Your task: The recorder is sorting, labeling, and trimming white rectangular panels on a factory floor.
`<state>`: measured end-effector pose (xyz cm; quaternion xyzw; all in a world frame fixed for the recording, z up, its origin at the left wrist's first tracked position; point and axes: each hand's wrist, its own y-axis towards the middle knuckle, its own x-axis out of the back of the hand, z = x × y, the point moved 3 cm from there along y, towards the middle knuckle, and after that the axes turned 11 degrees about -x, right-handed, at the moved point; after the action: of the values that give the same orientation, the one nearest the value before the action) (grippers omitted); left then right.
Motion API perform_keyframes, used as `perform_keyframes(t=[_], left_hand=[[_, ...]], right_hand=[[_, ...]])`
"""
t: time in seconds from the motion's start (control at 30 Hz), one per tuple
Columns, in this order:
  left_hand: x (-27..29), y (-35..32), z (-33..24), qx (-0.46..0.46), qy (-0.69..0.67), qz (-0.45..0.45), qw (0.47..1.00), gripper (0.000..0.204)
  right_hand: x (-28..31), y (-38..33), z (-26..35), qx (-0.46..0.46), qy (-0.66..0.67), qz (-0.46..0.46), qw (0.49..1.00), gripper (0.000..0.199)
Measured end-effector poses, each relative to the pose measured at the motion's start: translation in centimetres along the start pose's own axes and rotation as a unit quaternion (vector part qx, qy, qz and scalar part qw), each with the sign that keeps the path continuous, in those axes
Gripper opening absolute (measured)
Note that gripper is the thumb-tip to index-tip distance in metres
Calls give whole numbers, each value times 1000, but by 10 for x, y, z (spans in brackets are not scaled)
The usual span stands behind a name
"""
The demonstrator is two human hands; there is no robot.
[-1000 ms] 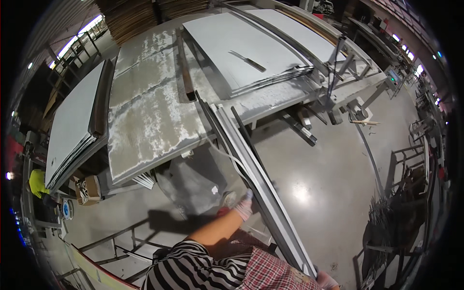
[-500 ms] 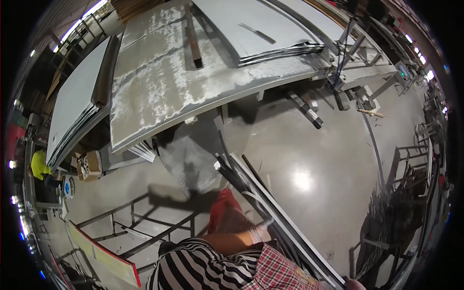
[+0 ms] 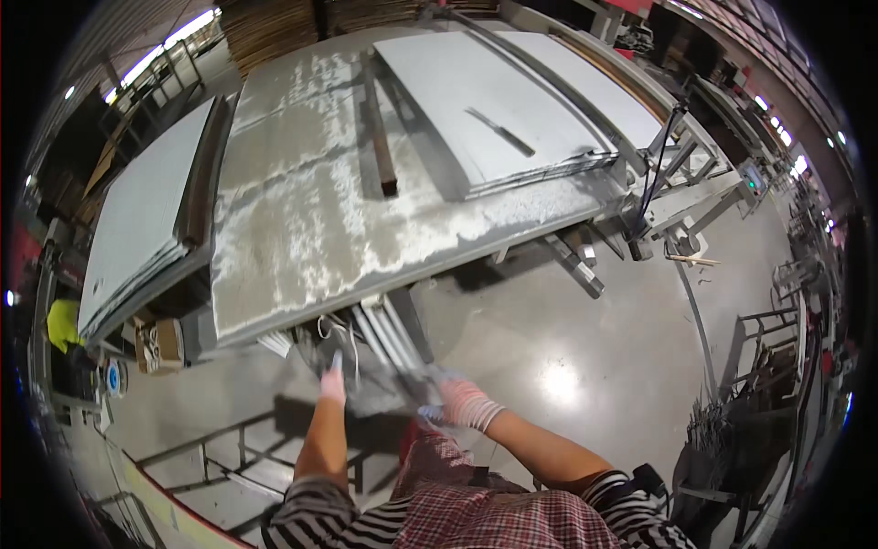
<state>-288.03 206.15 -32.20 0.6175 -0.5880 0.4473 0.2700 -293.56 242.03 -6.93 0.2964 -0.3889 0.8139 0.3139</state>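
Pale long strips (image 3: 391, 337) shifted from person's right to beneath front edge of surface (image 3: 297, 206), near ends blurred. Right hand (image 3: 465, 403) at those ends; cannot tell if gripping. Left hand (image 3: 332, 384) just left of strips; finger spread unclear. Surface worn, patchy white and grey-brown; bears rusty bar (image 3: 378, 142) and white panel stack (image 3: 457, 78), knife-like tool (image 3: 512, 139) on top. Second panel stack (image 3: 142, 220) at left. Glossy grey floor (image 3: 631, 320), cardboard box (image 3: 167, 348) on it.
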Motion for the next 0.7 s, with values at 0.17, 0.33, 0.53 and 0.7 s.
perform_keyframes(t=[0.17,0.33,0.53,0.7], left_hand=[[-15,-114,29,220,-355,-48,907,57],[113,-19,-158,101,-624,-63,772,42],[179,218,-331,85,-748,27,657,52],[90,393,-357,-8,-651,72,756,74]], right_hand=[[68,28,-23,55,-61,-55,995,63],[159,44,-78,-38,14,-115,993,57],[256,118,-74,5,-123,-204,971,53],[336,192,-82,54,-166,-247,953,57]])
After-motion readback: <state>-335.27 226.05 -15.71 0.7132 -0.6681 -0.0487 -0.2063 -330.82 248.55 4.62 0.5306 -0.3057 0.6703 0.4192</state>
